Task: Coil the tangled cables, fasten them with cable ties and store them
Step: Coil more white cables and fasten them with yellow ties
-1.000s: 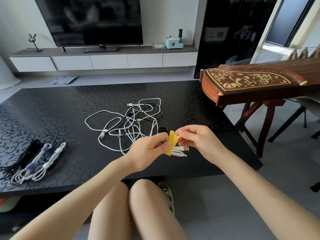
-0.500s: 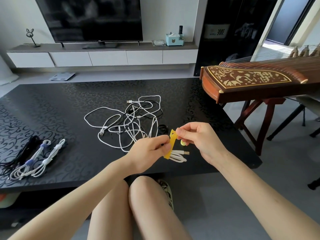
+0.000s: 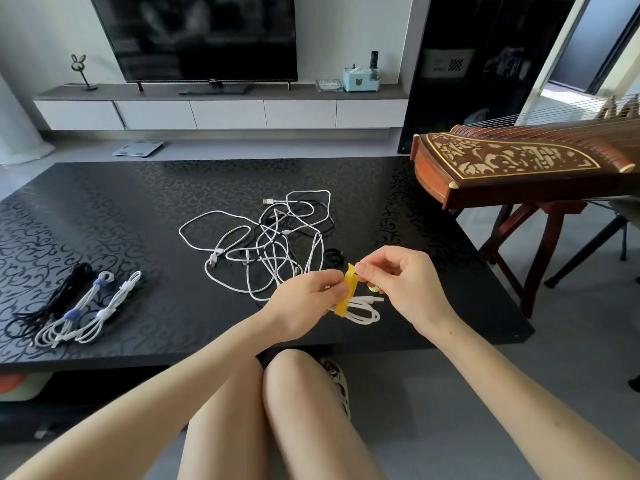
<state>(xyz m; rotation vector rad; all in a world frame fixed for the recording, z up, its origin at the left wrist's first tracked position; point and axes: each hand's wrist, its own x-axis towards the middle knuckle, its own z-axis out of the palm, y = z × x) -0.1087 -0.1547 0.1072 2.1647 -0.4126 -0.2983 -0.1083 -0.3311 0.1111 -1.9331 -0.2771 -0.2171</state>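
coil (image 3: 367, 315) half hidden from me behind left hand (image 3: 308, 299), it and right hand (image 3: 405, 285) pinching tie (image 3: 350, 288), tangle (image 3: 273, 244) beyond

Surface: black tabletop with scrolling pattern (image 3: 138, 209)
Back wall: large dark flat television (image 3: 194, 32) on low white drawer console (image 3: 228, 114)
Right: red-brown wooden stringed zither (image 3: 512, 168) on stand
Floor: pale flat square scale (image 3: 138, 148)
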